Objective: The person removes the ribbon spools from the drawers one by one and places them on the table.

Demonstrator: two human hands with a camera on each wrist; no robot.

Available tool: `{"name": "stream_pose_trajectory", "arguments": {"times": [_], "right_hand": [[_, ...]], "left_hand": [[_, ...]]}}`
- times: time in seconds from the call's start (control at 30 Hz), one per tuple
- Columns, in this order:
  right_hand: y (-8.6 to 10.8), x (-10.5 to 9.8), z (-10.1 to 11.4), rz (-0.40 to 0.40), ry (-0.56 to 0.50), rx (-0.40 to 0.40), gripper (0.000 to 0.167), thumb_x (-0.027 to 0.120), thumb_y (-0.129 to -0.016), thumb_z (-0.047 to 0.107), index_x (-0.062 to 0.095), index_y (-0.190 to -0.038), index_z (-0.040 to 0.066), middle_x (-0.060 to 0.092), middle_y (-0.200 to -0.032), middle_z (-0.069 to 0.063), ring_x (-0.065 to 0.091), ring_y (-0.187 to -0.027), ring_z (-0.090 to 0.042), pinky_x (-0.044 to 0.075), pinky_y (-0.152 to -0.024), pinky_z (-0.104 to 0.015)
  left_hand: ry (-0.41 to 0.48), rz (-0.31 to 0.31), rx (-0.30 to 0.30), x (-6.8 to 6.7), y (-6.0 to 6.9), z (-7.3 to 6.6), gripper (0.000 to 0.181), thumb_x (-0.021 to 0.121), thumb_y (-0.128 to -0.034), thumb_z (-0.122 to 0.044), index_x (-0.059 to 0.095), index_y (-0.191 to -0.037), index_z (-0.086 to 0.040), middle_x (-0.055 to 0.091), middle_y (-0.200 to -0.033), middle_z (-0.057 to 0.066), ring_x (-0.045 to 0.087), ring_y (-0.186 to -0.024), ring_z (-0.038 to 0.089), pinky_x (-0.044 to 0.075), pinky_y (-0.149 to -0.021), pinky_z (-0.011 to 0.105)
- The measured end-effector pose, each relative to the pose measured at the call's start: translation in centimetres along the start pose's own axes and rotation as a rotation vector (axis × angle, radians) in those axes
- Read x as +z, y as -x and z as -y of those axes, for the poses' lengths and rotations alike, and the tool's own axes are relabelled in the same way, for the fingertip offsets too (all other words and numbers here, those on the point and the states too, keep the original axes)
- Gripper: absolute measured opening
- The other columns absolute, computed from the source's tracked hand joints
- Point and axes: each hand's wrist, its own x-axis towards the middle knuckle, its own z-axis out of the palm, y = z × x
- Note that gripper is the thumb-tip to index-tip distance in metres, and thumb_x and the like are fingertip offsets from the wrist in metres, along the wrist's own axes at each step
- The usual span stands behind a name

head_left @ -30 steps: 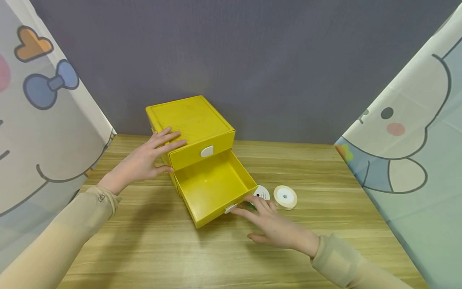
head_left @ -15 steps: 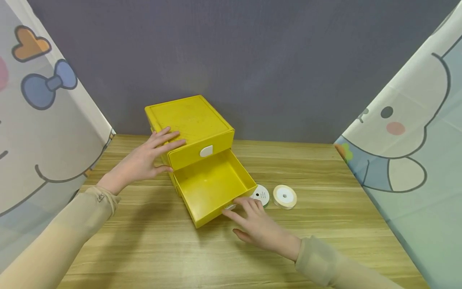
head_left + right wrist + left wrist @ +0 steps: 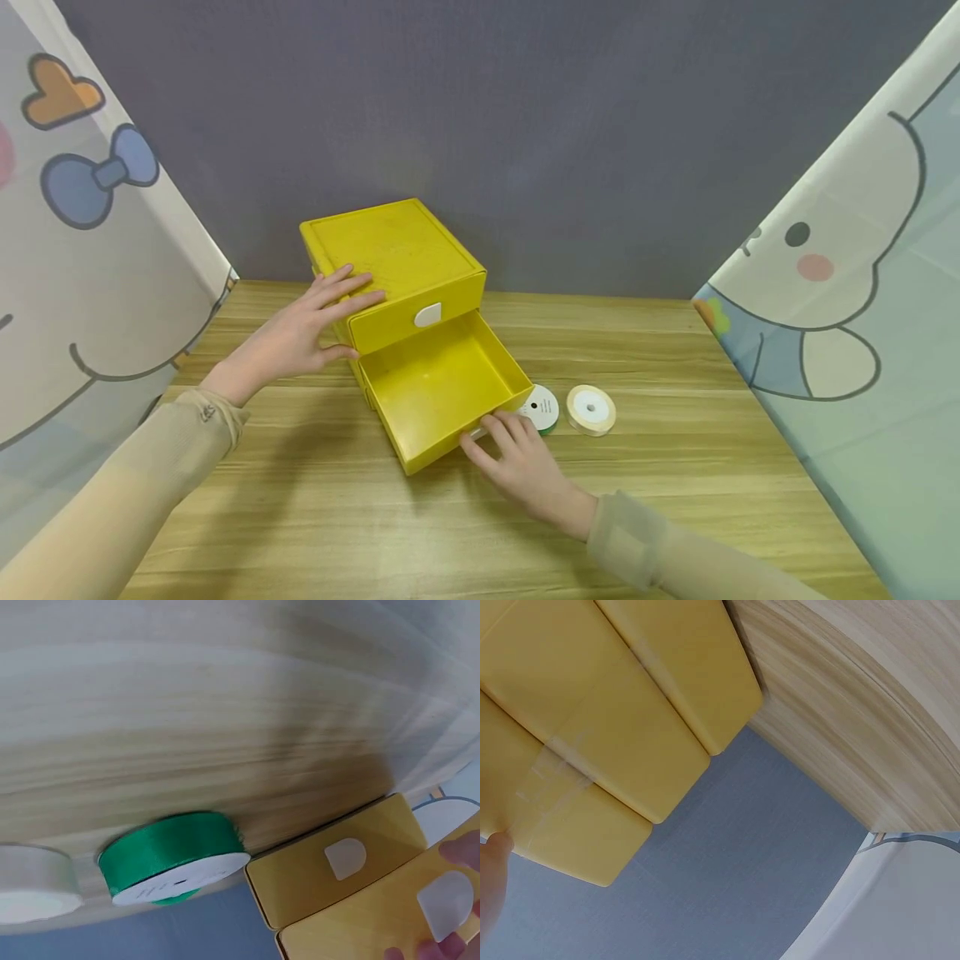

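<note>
A yellow drawer cabinet [image 3: 393, 250] stands on the wooden table, its middle drawer [image 3: 435, 383] pulled out with nothing inside. My left hand [image 3: 296, 333] rests on the cabinet's near left corner, fingers spread over the top and thumb by the front edge. In the left wrist view, a fingertip [image 3: 496, 844] touches the cabinet's side. My right hand [image 3: 521, 467] is at the drawer's front, fingertips near its upper rim. The right wrist view shows fingers and thumb spread around the white handle [image 3: 445, 904]. Beside the drawer lies a green ribbon spool [image 3: 176, 851], partly hidden in the head view.
Right of the green spool lies a cream ribbon spool [image 3: 591, 408]. Below the pulled-out drawer is another drawer [image 3: 341, 862] with a white handle, pushed in. A grey wall [image 3: 555, 150] rises behind, with cartoon-printed curtains [image 3: 832, 275] at both sides of the table [image 3: 652, 358].
My right hand has moved left along the drawer's front to its handle, uncovering more of the green spool. The left hand and the cabinet stay in place.
</note>
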Motion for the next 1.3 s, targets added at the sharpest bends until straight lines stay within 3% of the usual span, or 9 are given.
{"name": "stream_pose_trajectory", "arguments": {"times": [0.17,0.5,0.8,1.03,1.3], "right_hand": [[-0.3,0.3,-0.1,-0.047,0.075,-0.034,0.035,0.032,-0.098,0.004,0.060,-0.112,0.018,0.060,-0.103,-0.010,0.059,-0.094,-0.026,0.053,-0.074,-0.033],[-0.7,0.8,-0.6,-0.137,0.151,-0.085,0.023,0.045,-0.096,0.004,0.061,-0.104,0.019,0.064,-0.096,-0.005,0.061,-0.089,-0.023,0.054,-0.073,-0.032],[-1.1,1.5,-0.9,-0.195,0.170,-0.130,0.021,0.042,-0.098,0.006,0.059,-0.100,0.019,0.064,-0.092,-0.004,0.062,-0.084,-0.022,0.055,-0.069,-0.029],[-1.8,1.6,-0.9,-0.145,0.179,-0.115,0.021,0.045,-0.097,0.005,0.059,-0.105,0.018,0.065,-0.097,-0.006,0.063,-0.090,-0.024,0.057,-0.076,-0.032],[-3.0,3.0,-1.5,-0.218,0.185,-0.110,0.028,0.039,-0.098,0.002,0.061,-0.099,0.018,0.064,-0.092,-0.007,0.062,-0.084,-0.023,0.057,-0.069,-0.030]], "left_hand": [[0.003,0.001,-0.003,-0.1,0.1,0.0,0.095,0.086,-0.0658,-0.008,0.040,-0.147,-0.024,0.033,-0.154,0.015,0.020,-0.147,0.036,0.018,-0.117,0.064],[0.002,-0.006,0.008,0.0,0.0,0.1,0.094,0.086,-0.0656,-0.008,0.041,-0.146,-0.023,0.034,-0.154,0.015,0.021,-0.147,0.037,0.019,-0.117,0.064],[0.006,-0.008,0.009,-0.1,0.0,0.1,0.094,0.086,-0.0657,-0.007,0.041,-0.147,-0.023,0.034,-0.154,0.014,0.021,-0.147,0.037,0.018,-0.117,0.064],[0.009,-0.006,0.004,-0.1,0.0,0.1,0.094,0.086,-0.0656,-0.007,0.041,-0.146,-0.023,0.034,-0.154,0.014,0.021,-0.147,0.037,0.019,-0.116,0.065],[0.011,-0.003,0.006,0.0,0.0,0.2,0.094,0.086,-0.0652,-0.007,0.041,-0.146,-0.023,0.034,-0.154,0.014,0.021,-0.147,0.037,0.020,-0.114,0.068]]}}
